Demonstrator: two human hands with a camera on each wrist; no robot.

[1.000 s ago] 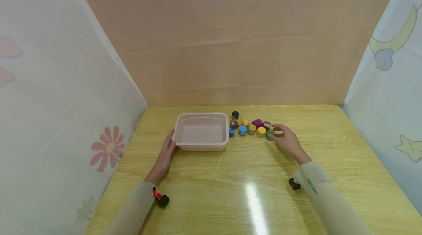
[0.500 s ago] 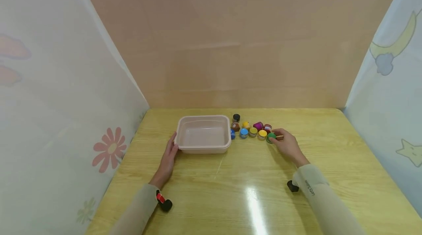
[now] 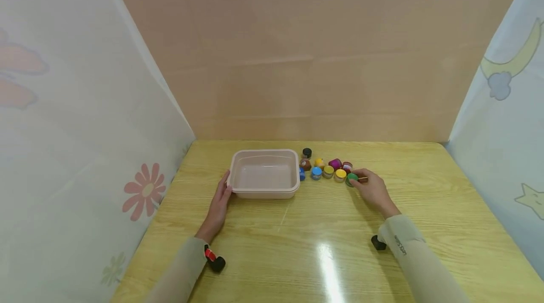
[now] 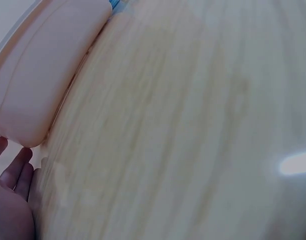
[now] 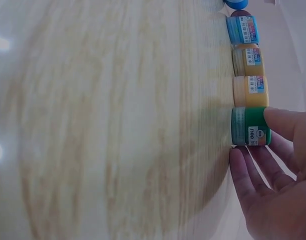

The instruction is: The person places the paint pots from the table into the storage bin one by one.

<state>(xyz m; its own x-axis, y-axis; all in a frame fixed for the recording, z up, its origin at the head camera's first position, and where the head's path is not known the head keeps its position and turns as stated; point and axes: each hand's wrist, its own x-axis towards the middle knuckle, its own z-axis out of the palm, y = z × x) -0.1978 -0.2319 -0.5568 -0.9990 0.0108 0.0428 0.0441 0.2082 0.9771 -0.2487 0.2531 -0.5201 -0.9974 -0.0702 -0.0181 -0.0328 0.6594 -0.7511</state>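
Note:
My left hand (image 3: 218, 209) rests against the left end of a pale pink plastic basin (image 3: 265, 194), its fingers fairly straight along the wall. In the left wrist view, fingertips touch the basin's lower corner. At the right end of a row of small paint jars, my right hand (image 3: 373, 190) holds a green paint jar (image 5: 250, 126) that stands upright on the table. The thumb lies at its lid and the other fingers around its far side. Beside it stand a yellow jar (image 3: 340, 175), an olive-yellow jar (image 3: 328, 172) and a light blue jar (image 3: 316, 173).
Behind the row are a dark red jar (image 3: 347, 167), a purple jar (image 3: 335, 164), an orange-yellow jar (image 3: 319, 163), a brown jar (image 3: 305, 165) and a black jar (image 3: 307, 153). A blue jar (image 3: 302, 174) sits against the basin's right side. Printed cloth walls flank the wooden table (image 3: 272, 246).
My right hand's fingers have drawn in around the green jar, which stays in place. The left hand keeps its place at the basin. The head view has shifted slightly.

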